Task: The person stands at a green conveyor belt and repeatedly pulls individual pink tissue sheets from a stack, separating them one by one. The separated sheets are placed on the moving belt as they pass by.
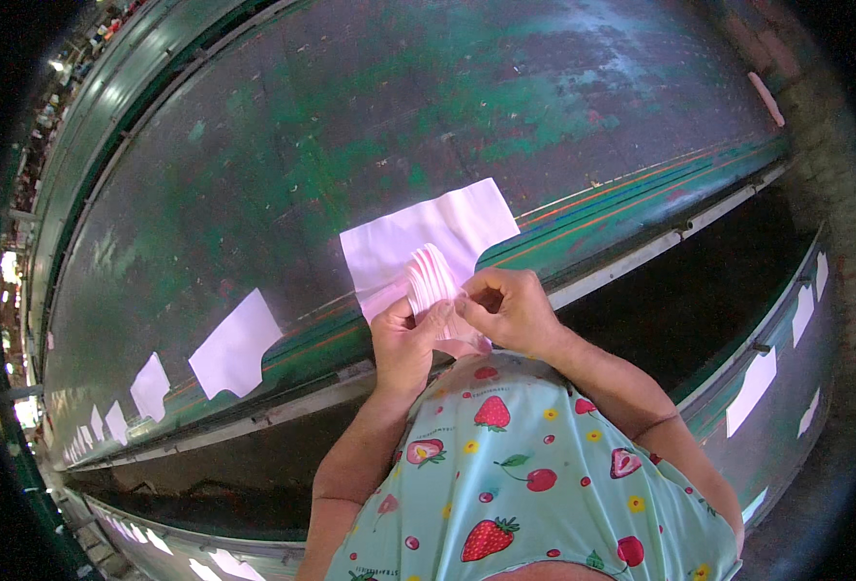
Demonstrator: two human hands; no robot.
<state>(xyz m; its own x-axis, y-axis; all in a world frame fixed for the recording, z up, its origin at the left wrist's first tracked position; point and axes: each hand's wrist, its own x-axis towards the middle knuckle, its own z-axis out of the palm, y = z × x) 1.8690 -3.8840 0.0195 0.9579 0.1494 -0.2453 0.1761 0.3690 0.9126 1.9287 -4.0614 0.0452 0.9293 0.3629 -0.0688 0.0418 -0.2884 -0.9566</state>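
My left hand (405,351) is wrapped around a stack of thin, pale pink pieces (431,274), probably cloth, with their layered edges fanned upward. The thumb of that hand presses across the front of the stack. My right hand (515,312) is closed, with thumb and fingertips pinched together at the stack's right edge. Whether a single layer is between those fingertips is too small to tell. Just beyond both hands, a larger pale sheet (471,225) with a cut outline lies flat on the long green table (283,184), partly covered by the stack.
Similar pale cut pieces (237,346) lie in a row along the table's near edge to the left. A metal rail (631,263) runs along that edge. Behind me, another table (781,445) carries more pale pieces (752,389). A strawberry-print apron (534,465) covers my front.
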